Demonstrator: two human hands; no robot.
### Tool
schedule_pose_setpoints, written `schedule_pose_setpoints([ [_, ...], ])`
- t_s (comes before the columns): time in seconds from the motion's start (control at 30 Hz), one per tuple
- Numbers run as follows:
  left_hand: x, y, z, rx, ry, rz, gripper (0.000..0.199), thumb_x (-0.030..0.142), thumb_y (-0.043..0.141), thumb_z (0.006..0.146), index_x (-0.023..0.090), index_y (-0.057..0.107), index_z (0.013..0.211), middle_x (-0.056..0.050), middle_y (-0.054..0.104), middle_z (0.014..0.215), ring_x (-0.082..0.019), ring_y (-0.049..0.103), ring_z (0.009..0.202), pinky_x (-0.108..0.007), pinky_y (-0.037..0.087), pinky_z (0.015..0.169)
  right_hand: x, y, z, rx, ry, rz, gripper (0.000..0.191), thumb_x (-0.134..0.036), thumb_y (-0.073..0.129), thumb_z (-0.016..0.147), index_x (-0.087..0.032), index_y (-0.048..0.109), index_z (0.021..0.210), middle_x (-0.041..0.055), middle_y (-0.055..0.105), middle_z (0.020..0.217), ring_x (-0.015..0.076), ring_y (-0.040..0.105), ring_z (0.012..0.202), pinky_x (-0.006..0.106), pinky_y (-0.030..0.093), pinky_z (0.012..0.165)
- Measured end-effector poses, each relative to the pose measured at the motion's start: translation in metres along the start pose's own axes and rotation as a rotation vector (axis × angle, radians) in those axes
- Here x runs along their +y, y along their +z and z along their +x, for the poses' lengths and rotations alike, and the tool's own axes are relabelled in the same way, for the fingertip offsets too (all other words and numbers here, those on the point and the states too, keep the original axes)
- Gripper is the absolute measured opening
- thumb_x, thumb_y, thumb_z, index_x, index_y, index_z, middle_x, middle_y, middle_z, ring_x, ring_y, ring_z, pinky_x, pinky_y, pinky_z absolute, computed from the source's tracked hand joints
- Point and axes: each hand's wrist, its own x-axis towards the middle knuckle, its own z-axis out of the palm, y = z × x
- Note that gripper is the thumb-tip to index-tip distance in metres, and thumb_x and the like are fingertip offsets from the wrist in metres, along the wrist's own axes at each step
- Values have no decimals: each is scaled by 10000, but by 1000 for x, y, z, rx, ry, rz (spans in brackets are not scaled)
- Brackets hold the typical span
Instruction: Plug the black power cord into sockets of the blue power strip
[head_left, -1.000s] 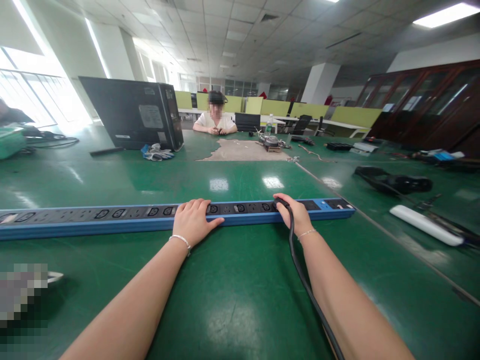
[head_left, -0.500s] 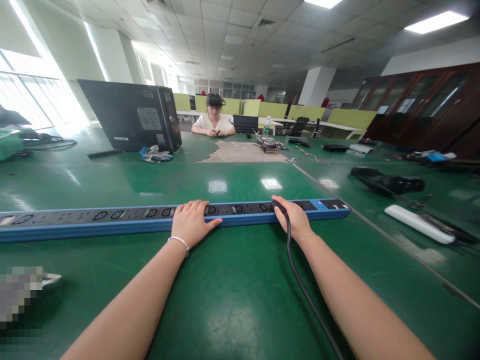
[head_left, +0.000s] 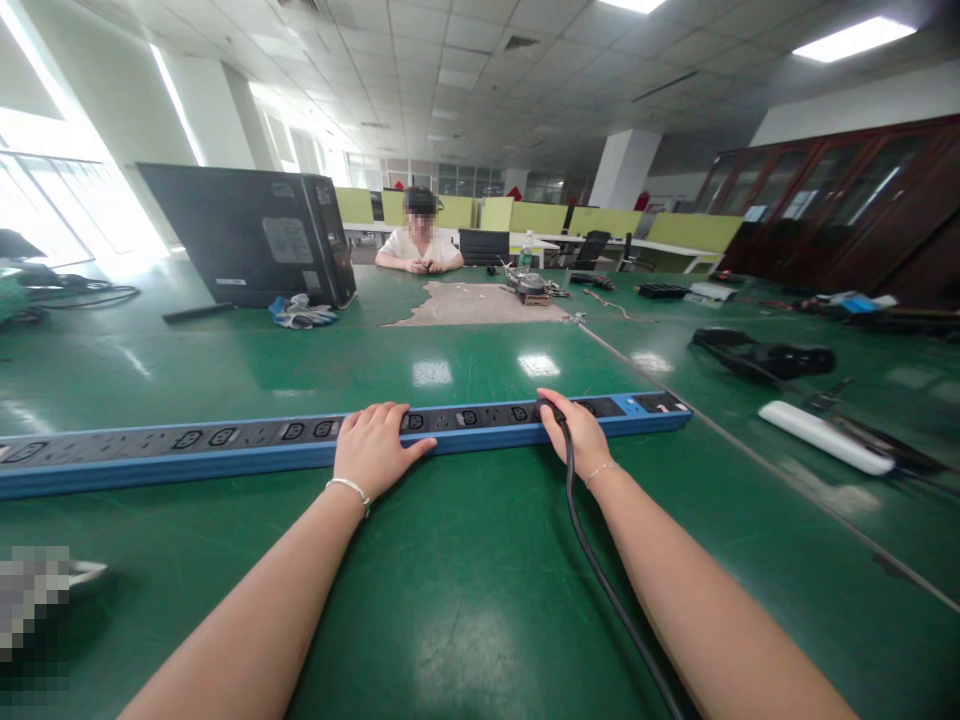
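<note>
A long blue power strip (head_left: pixel 255 460) with a row of black sockets lies across the green table. My left hand (head_left: pixel 377 445) is wrapped over the strip near its middle, thumb along the near side. Near the strip's right end, my right hand (head_left: pixel 576 430) grips the black plug (head_left: pixel 551 408) at a socket. Whether the plug is fully seated is hidden by the fingers. From the plug a black cable (head_left: pixel 592 560) runs down toward the bottom edge, beside my right forearm.
A black computer case (head_left: pixel 247 240) stands at the back left, with gloves (head_left: pixel 302 312) beside it. Across the table sits a person (head_left: pixel 420 240). On the right lie a white bar (head_left: pixel 825 438) and a black object (head_left: pixel 761 355).
The whole view has shifted slightly, so things appear a little further left. Both hands keep their places on the strip and plug.
</note>
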Motion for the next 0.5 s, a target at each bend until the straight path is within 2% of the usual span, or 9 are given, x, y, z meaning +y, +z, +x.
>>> schedule_pose_setpoints([
  [0.17, -1, 2, 0, -1, 0, 8, 609, 641, 418, 749, 211, 520, 1168, -99, 575, 1208, -257, 479, 1144, -402, 326, 954, -1, 0, 5, -29, 61, 60, 342, -317, 434, 832, -252, 594, 1127, 21, 678, 1029, 191, 615, 958, 325, 448, 895],
  [0.27, -2, 2, 0, 1, 1, 12, 619, 649, 411, 747, 209, 520, 1168, -99, 574, 1211, -259, 479, 1147, -401, 328, 951, -2, 4, 4, 6, 62, 35, 338, -312, 439, 827, -228, 597, 1114, 33, 676, 1035, 193, 612, 963, 342, 428, 920],
  [0.4, -2, 1, 0, 3, 3, 19, 616, 652, 407, 747, 211, 523, 1161, -97, 577, 1207, -258, 484, 1142, -400, 331, 948, -1, 13, 0, 94, 52, -67, 347, -309, 419, 837, -199, 603, 1110, 63, 630, 1140, 221, 523, 1126, 395, 356, 987],
  [0.5, -2, 2, 0, 2, 3, 22, 610, 653, 406, 748, 217, 519, 1160, -91, 575, 1210, -255, 483, 1144, -396, 331, 947, 0, 18, -5, 127, 55, -126, 380, -323, 420, 840, -214, 567, 1173, 47, 577, 1227, 244, 434, 1217, 441, 312, 1008],
])
